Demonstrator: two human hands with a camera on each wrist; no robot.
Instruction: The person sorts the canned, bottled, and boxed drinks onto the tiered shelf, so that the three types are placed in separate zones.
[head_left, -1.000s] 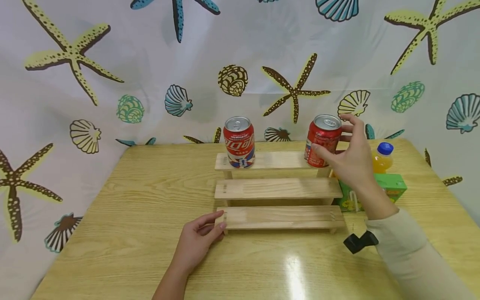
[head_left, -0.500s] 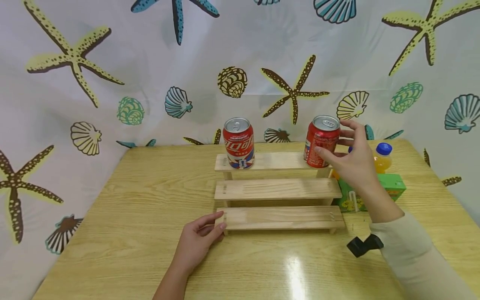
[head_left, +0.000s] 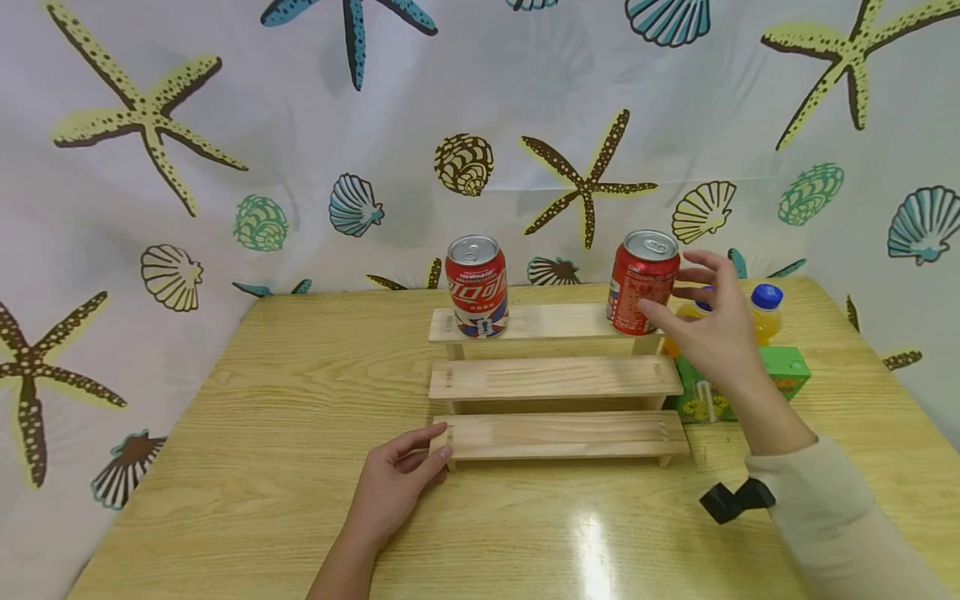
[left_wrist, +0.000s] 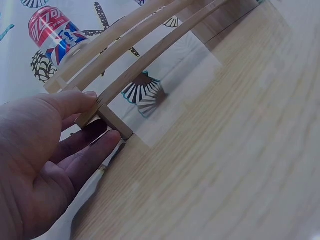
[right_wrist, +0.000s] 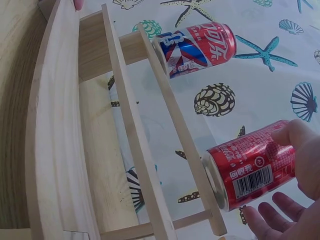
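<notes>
A three-step wooden display rack [head_left: 562, 435] stands on the table. Two red Coca-Cola cans are upright on its top step: the left can [head_left: 477, 287] by itself near the left end, the right can [head_left: 639, 287] near the right end. My right hand [head_left: 720, 333] is around the right side of that can, fingers spread and loosened. In the right wrist view the thumb [right_wrist: 295, 137] overlaps the can's side, while the other fingers [right_wrist: 272, 220] stand apart from it. My left hand [head_left: 393, 479] pinches the left end of the lowest step, thumb on top.
Right of the rack lies a green drink carton [head_left: 783, 367]. Behind it stand orange drink bottles with blue caps [head_left: 767, 296], partly hidden by my right hand. A white cloth [head_left: 300, 108] with starfish and shells hangs behind the table [head_left: 300, 400].
My right hand has drawn slightly right and down, its thumb sliding toward the right can's edge and its grip loosening. The can stays on the top step. The left hand has not moved.
</notes>
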